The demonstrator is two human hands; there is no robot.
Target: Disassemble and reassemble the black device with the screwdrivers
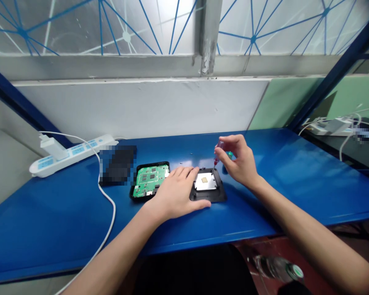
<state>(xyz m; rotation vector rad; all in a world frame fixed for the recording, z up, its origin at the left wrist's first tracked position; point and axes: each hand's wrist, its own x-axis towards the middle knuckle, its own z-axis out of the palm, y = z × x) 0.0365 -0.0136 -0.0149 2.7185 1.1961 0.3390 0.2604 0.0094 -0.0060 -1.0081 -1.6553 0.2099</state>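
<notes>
My left hand (175, 192) lies with fingers stretched out over the left side of a black plastic cover (219, 196). Its thumb rests along the cover's near edge. Inside the cover is a silvery metal plate (209, 183) with a small tan pad (204, 180) at its middle. My right hand (238, 162) is closed round the handle of a small screwdriver (216, 157), which is translucent with a reddish collar. Its tip points down at the plate's far right corner; whether it touches a screw is too small to tell. Left of my left hand sits a black casing (131, 196) holding a green circuit board (144, 177), partly hidden.
A blurred-out black object (118, 166) lies left of the casing. Behind it is a white power strip (80, 150) with a plugged adapter and a white cable (113, 205). A green object (230, 155) is partly hidden behind my right hand. Below the blue table (295, 180) lies a bottle (279, 268).
</notes>
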